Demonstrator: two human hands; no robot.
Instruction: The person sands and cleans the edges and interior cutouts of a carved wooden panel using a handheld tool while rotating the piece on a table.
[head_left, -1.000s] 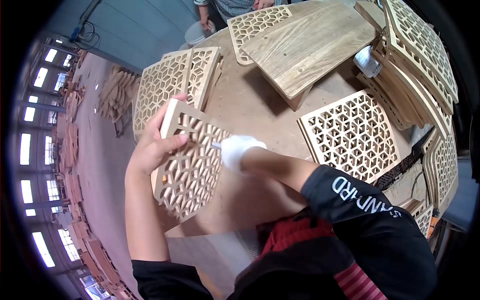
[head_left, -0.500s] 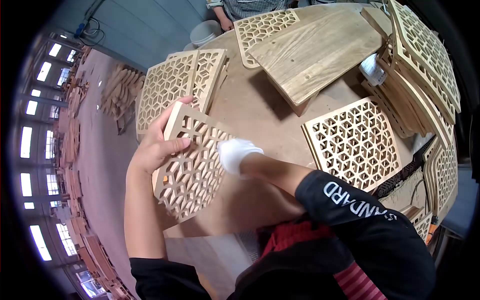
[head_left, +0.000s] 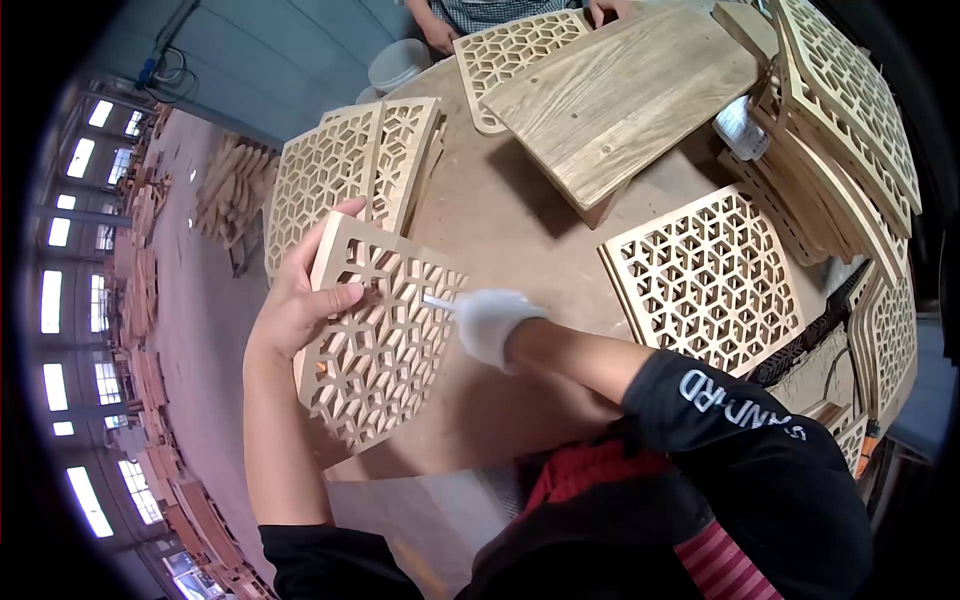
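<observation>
My left hand [head_left: 298,305] grips a pale wooden lattice panel [head_left: 388,335] by its upper left edge, thumb on the front face and fingers behind. The panel stands tilted over the near edge of the table. In a white glove, my right hand [head_left: 495,325] is closed around a thin pale stick [head_left: 437,302] whose tip points at the panel's cutouts. What kind of tool the stick is cannot be made out. The glove is slightly blurred, just right of the panel.
Further lattice panels lie at the left [head_left: 325,175], right [head_left: 708,278] and far side [head_left: 515,55] of the table [head_left: 470,200]. A wooden board [head_left: 630,100] rests raised at the back. Curved panels [head_left: 850,110] stack on the right. Another person's hand [head_left: 437,35] shows beyond.
My right hand has moved slightly right and down, away from the panel, and the stick now shows. The left hand and panel have shifted a little left and down in view.
</observation>
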